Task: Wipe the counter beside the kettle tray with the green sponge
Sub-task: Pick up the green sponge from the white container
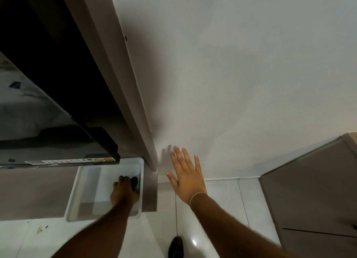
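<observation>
Head view: the left hand [123, 192] reaches into a shallow white plastic rectangular tray [74, 196] on the grey counter [34, 192], its grip closed on what looks like the dark green sponge [135, 182] at the tray's right wall; the right hand [187, 175] hovers beside the counter's end, fingers spread, grip empty

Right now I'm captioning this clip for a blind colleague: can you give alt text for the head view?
The left hand presses a dark green sponge into the corner of a white tray below a wall-mounted TV. The right hand is spread flat against the white wall, above a glossy tiled floor.
</observation>
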`<state>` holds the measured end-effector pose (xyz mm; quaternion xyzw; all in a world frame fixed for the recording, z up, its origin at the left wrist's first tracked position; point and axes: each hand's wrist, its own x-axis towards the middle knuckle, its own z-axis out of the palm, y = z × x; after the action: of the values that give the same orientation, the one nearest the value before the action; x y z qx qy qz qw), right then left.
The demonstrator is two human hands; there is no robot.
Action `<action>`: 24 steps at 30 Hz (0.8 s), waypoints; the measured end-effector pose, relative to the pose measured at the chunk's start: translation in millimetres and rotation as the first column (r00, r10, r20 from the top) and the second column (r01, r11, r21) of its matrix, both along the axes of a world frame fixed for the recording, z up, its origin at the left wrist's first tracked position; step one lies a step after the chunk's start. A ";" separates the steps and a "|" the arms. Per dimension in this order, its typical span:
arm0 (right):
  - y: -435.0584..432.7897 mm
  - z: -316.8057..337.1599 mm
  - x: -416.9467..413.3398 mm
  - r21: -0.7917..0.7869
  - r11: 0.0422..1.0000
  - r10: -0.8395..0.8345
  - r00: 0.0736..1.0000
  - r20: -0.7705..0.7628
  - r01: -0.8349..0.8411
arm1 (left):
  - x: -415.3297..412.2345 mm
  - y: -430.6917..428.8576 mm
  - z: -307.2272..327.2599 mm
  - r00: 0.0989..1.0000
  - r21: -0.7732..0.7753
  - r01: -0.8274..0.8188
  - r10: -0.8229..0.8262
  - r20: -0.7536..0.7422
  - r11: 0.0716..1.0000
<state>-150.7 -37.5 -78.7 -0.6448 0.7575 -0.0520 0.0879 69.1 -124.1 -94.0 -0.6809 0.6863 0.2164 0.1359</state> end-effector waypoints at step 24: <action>132.9 74.4 -163.6 0.418 0.851 -0.293 -0.373 0.880 0.317 | -252.3 81.6 113.2 0.385 0.574 0.413 0.436 -0.813 0.707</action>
<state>-314.3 95.4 -4.3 -0.1144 0.5308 -0.5634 0.6227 -183.2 -42.5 19.2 -0.3364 0.4942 0.8013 -0.0213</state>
